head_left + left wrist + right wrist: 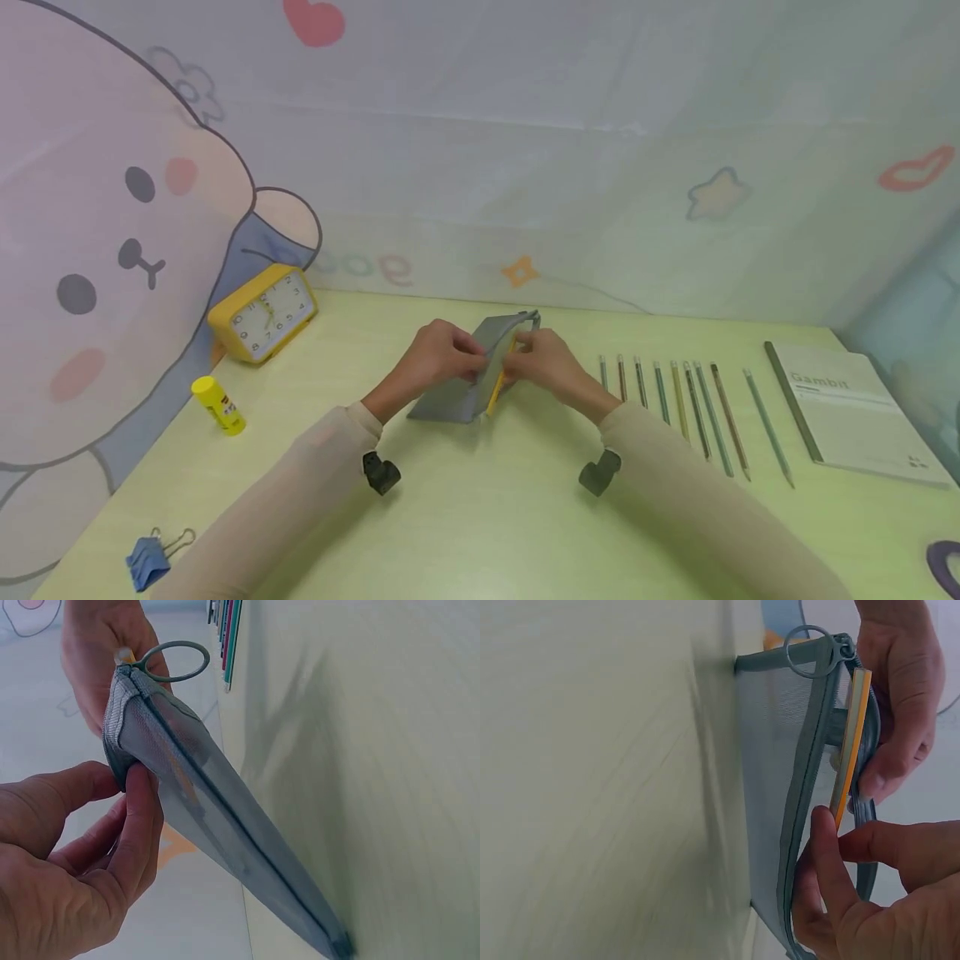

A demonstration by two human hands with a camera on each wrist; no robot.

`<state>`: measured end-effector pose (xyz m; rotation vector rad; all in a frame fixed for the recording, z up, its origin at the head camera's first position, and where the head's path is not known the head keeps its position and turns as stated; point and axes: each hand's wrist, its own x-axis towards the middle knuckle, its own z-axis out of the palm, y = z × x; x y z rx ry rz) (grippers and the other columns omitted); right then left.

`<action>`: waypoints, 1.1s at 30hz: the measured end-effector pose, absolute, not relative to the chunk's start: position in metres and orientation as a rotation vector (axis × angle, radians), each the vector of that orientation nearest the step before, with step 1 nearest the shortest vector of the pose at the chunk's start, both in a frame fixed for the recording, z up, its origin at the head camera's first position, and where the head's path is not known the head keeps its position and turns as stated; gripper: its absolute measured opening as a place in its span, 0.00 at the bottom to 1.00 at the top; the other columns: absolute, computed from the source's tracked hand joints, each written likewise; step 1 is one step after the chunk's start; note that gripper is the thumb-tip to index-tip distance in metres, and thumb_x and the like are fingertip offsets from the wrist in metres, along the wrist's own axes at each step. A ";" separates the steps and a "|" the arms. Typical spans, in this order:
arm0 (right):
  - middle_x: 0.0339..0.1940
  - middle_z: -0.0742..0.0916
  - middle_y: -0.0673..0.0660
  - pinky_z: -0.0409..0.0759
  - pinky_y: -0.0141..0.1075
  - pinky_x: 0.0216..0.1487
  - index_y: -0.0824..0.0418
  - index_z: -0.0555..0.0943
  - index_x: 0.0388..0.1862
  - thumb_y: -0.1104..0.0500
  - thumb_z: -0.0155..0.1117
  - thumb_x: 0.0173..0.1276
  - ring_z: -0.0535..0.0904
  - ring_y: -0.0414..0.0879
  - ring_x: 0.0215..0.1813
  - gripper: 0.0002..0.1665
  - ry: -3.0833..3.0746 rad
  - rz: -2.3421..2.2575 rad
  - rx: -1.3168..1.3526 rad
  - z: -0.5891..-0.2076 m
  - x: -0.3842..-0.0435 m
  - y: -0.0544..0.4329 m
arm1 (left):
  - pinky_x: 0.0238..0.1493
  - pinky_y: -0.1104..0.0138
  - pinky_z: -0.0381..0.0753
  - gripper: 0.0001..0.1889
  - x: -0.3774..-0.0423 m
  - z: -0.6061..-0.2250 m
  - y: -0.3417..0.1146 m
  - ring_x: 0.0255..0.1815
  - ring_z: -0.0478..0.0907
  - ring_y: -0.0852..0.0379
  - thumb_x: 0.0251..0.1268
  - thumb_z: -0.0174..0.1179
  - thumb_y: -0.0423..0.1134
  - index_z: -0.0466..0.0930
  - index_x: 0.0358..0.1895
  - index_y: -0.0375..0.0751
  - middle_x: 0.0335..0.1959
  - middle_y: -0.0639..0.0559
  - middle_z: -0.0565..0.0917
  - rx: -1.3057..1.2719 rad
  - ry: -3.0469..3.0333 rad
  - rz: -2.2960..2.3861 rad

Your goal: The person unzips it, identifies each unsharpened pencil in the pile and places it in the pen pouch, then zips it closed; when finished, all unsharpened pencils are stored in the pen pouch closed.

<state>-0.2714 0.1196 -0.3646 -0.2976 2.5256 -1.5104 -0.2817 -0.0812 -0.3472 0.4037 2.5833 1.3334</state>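
A grey mesh zip pouch (446,402) stands tilted at the middle of the table, its mouth open. My left hand (448,354) pinches one edge of that mouth between thumb and fingers. Between the thumb and fingers of my right hand (550,360) is a narrow, flat yellow strip (851,742), like a ruler, with a pale face. In the right wrist view the strip lies within the pouch's open mouth, between its two zip edges. A round zip-pull ring (205,661) hangs at the pouch's end.
Several pencils (768,427) lie in a row to the right, beside a notebook (855,417). Leftward are a yellow clock (270,315), a glue stick (217,406) and a blue binder clip (148,563). A purple curved object (934,562) shows partly at the right edge.
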 end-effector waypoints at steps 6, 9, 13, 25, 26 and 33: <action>0.33 0.91 0.62 0.83 0.39 0.39 0.67 0.76 0.36 0.63 0.57 0.66 0.91 0.50 0.36 0.06 2.589 -1.453 -0.238 -0.368 -0.278 0.111 | 0.45 0.63 0.87 0.09 -0.283 -0.350 -0.080 0.30 0.90 0.57 0.60 0.67 0.38 0.91 0.40 0.40 0.38 0.46 0.92 0.408 2.564 1.357; 0.37 0.92 0.61 0.85 0.43 0.51 0.76 0.75 0.58 0.60 0.58 0.70 0.91 0.50 0.39 0.24 2.639 -1.384 -0.226 -0.370 -0.277 0.112 | 0.45 0.63 0.86 0.09 -0.282 -0.351 -0.079 0.30 0.90 0.57 0.59 0.67 0.38 0.91 0.39 0.40 0.37 0.47 0.92 0.421 2.570 1.358; 0.46 0.91 0.63 0.82 0.47 0.60 0.78 0.65 0.71 0.57 0.58 0.73 0.91 0.50 0.43 0.35 2.682 -1.305 -0.235 -0.364 -0.272 0.120 | 0.45 0.63 0.86 0.09 -0.281 -0.350 -0.080 0.29 0.89 0.59 0.59 0.66 0.38 0.92 0.39 0.40 0.35 0.49 0.92 0.434 2.591 1.354; 0.56 0.85 0.69 0.86 0.42 0.43 0.71 0.71 0.71 0.56 0.56 0.78 0.89 0.57 0.46 0.29 2.857 -0.997 -0.358 -0.321 -0.245 0.208 | 0.51 0.59 0.86 0.09 -0.283 -0.344 -0.087 0.30 0.90 0.58 0.59 0.66 0.37 0.91 0.40 0.40 0.38 0.47 0.92 0.432 2.620 1.337; 0.57 0.85 0.70 0.86 0.42 0.43 0.71 0.72 0.70 0.56 0.55 0.78 0.89 0.58 0.47 0.28 2.859 -0.973 -0.353 -0.318 -0.243 0.219 | 0.51 0.59 0.86 0.09 -0.283 -0.345 -0.087 0.30 0.90 0.58 0.60 0.66 0.37 0.91 0.40 0.40 0.39 0.47 0.92 0.430 2.621 1.332; 0.54 0.84 0.74 0.85 0.45 0.39 0.76 0.75 0.65 0.58 0.55 0.77 0.89 0.57 0.43 0.26 2.937 -0.738 -0.284 -0.308 -0.235 0.284 | 0.49 0.61 0.86 0.09 -0.282 -0.346 -0.086 0.29 0.89 0.58 0.58 0.65 0.36 0.91 0.39 0.39 0.37 0.47 0.92 0.444 2.616 1.334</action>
